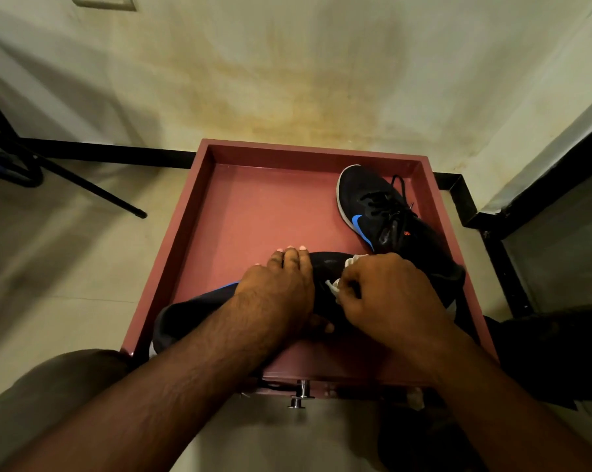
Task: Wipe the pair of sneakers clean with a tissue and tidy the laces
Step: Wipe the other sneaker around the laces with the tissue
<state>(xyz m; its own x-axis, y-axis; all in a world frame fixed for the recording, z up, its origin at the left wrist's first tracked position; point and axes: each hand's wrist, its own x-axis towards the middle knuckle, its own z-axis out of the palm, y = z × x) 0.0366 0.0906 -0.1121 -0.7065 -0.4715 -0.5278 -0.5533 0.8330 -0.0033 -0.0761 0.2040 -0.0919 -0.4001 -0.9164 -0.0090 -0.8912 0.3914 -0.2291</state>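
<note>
While your left hand (pixel 281 287) steadies the near sneaker (pixel 325 284), which lies on its side across the front half of the red tray (pixel 199 212), keep that hold firm so the shoe cannot roll under the wiping. Work the tissue (pixel 339 282) in short strokes along the black upper, from the toe toward the heel, and refold it as it soils, so that you lift the dirt rather than spread it. Press lightly near the blue logo and harder along the sole edge, where grime most likely sits.

Your left hand lies flat over the shoe, fingers straight and close together, their tips reaching past its far edge; it presses more than it grips, and the thumb shows below, on the near side. Your right hand (pixel 390 294) has its fingers curled in and bunched round the white tissue, of which only small pieces show at the knuckles and under the fingers. That hand rests on the shoe's upper, just beside your left.

The second sneaker (pixel 373 209) waits upright in the tray's far right corner, touching or nearly touching the near one at its heel end, with its black laces (pixel 398 189) loose and trailing. Those will need tidying after the wiping.
</note>
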